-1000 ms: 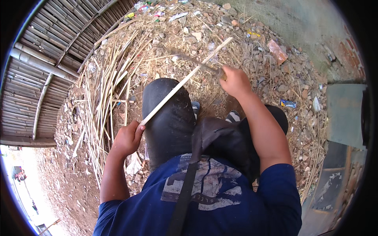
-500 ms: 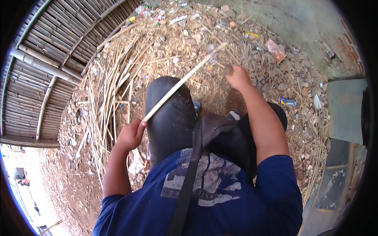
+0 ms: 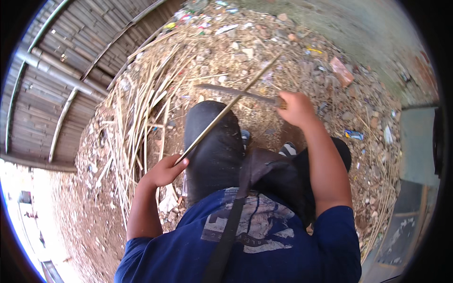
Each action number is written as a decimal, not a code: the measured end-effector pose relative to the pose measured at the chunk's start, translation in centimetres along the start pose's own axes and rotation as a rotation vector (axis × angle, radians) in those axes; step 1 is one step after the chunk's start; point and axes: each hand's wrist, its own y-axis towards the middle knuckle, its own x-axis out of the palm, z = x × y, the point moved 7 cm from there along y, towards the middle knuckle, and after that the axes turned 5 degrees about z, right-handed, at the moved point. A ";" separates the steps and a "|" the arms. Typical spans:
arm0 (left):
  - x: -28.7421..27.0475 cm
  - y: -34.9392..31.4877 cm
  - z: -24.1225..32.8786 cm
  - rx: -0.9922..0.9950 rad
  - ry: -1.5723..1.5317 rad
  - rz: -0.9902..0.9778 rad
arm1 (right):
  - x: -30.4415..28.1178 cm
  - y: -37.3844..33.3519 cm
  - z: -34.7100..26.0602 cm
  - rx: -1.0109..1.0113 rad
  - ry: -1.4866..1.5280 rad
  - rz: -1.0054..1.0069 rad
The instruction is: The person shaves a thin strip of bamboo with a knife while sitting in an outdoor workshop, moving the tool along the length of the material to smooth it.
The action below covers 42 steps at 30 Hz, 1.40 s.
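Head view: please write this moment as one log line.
left hand: holds strip; right hand: grips knife; blade: crosses strip, contact unclear

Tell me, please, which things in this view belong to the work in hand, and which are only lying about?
In the work:
- long strip, held in the left hand
- knife, held in the right hand, crossing the strip
- pile of strips, probably

Only lying about, it seems:
- blue wrapper
- reddish flat piece
- white scrap
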 end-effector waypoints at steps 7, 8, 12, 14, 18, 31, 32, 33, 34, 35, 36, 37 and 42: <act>-0.7 1.5 1.3 0.142 0.011 0.071 | -1.8 0.4 -2.1 0.047 0.042 -0.079; -0.7 1.8 1.2 0.152 0.011 0.091 | -1.7 0.6 -2.4 0.074 0.025 -0.104; -0.9 2.1 0.9 0.128 0.025 0.094 | -1.5 0.8 -3.7 0.050 -0.060 -0.100; -1.1 2.1 1.6 0.140 0.017 0.077 | -2.1 1.1 -3.4 0.025 -0.130 -0.102; -1.2 2.0 1.4 0.153 0.068 0.052 | -2.9 1.7 -4.2 0.020 -0.084 -0.187; -0.9 2.0 3.3 0.110 0.111 0.123 | -1.3 1.2 -5.5 -0.021 -0.253 -0.199; -0.9 2.1 3.7 0.111 0.121 0.121 | -1.2 0.9 -6.1 -0.043 -0.262 -0.202; -1.1 2.1 3.8 0.103 0.137 0.127 | -0.9 1.3 -5.5 -0.043 -0.202 -0.174; -1.0 2.1 3.6 0.098 0.144 0.120 | -0.3 1.4 -3.8 -0.032 -0.149 -0.156; -0.7 2.1 3.5 0.093 0.150 0.113 | 0.3 1.5 -1.8 -0.022 -0.097 -0.140; -0.5 1.8 3.6 0.082 0.145 0.096 | 1.0 1.7 2.2 0.085 -0.049 -0.169; -1.0 1.8 3.9 0.079 0.146 0.106 | 1.1 3.0 5.5 0.175 -0.002 -0.176; -1.5 2.1 2.5 0.104 0.152 0.139 | 0.8 2.3 -0.4 0.011 -0.153 -0.062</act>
